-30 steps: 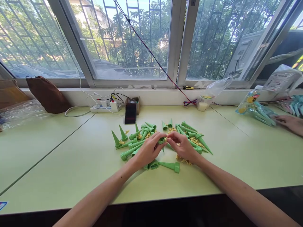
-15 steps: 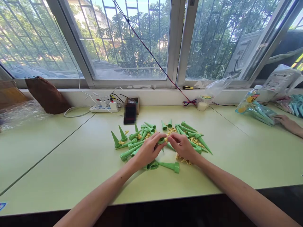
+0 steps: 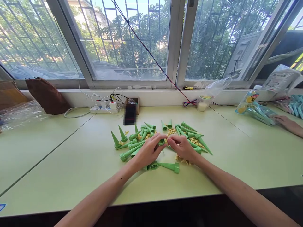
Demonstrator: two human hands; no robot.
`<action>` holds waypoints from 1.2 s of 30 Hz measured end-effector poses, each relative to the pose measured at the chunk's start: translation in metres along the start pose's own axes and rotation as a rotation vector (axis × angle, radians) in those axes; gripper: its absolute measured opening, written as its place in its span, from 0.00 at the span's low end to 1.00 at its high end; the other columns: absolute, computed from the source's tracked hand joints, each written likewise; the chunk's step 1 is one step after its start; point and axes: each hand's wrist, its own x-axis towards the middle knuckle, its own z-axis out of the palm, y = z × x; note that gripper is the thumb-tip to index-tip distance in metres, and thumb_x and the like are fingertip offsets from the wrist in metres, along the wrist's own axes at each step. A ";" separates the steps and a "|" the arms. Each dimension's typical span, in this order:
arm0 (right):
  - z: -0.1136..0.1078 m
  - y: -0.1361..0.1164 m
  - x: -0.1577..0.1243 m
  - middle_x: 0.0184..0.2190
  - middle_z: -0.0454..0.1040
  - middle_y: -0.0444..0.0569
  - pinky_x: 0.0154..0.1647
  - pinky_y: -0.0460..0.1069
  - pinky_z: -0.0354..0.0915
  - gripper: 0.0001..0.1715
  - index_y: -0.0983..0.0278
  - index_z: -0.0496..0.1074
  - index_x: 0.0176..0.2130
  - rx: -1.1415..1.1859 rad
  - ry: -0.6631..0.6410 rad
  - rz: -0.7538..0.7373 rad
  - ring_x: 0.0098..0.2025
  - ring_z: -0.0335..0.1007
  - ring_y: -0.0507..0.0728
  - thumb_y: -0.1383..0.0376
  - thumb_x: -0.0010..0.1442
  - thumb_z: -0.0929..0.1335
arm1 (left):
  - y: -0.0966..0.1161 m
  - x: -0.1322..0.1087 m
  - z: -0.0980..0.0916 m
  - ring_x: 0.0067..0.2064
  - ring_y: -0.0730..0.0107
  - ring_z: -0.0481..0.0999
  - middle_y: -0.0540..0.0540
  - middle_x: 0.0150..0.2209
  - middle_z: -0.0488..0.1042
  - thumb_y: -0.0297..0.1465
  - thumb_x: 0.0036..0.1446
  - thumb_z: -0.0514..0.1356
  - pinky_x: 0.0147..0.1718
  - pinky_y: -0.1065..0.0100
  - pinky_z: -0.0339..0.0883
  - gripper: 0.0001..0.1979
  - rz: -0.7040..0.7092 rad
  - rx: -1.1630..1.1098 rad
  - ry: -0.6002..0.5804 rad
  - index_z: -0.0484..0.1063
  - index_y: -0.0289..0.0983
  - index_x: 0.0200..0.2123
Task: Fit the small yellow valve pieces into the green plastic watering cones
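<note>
Over a pile of green cone-shaped spikes (image 3: pixel 132 145) and small yellow pieces (image 3: pixel 194 141) on the pale green table (image 3: pixel 71 164), both my hands meet. My left hand (image 3: pixel 149 152) is closed round the wide end of one green spike (image 3: pixel 161 142). My right hand (image 3: pixel 182 147) pinches a small yellow piece (image 3: pixel 166 141) right at that spike's open end. Another green spike (image 3: pixel 168 165) lies flat just in front of my hands.
A power strip (image 3: pixel 104 108) with cables and a small dark box (image 3: pixel 130 113) sit by the window sill. A brown pouch (image 3: pixel 46 95) lies at the far left. Another person's hand (image 3: pixel 287 123) rests by teal packets (image 3: pixel 261 114) at the right. A bottle (image 3: pixel 247 100) and bagged cup (image 3: pixel 204 102) stand near the sill.
My hands have stayed together over the pile with only small finger shifts. The other person's hand at the right has moved slightly.
</note>
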 end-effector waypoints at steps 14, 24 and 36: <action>0.000 0.001 0.001 0.20 0.57 0.40 0.26 0.48 0.50 0.28 0.62 0.62 0.26 0.000 -0.039 0.002 0.23 0.50 0.50 0.47 0.69 0.60 | 0.000 0.000 0.000 0.35 0.70 0.72 0.46 0.40 0.74 0.32 0.69 0.53 0.37 0.69 0.67 0.10 -0.003 0.010 0.017 0.69 0.40 0.51; 0.000 -0.001 0.001 0.21 0.57 0.40 0.26 0.48 0.50 0.28 0.62 0.61 0.26 -0.021 -0.023 -0.013 0.24 0.50 0.50 0.47 0.69 0.61 | -0.001 0.000 0.001 0.35 0.70 0.71 0.46 0.40 0.73 0.32 0.69 0.53 0.36 0.70 0.66 0.10 -0.003 0.010 0.028 0.69 0.40 0.51; -0.001 -0.006 0.001 0.22 0.60 0.41 0.26 0.47 0.50 0.24 0.63 0.65 0.30 0.043 -0.034 0.011 0.25 0.52 0.51 0.47 0.67 0.63 | 0.000 0.000 0.000 0.34 0.72 0.70 0.47 0.41 0.73 0.30 0.69 0.53 0.36 0.71 0.65 0.10 0.000 -0.008 0.017 0.68 0.40 0.51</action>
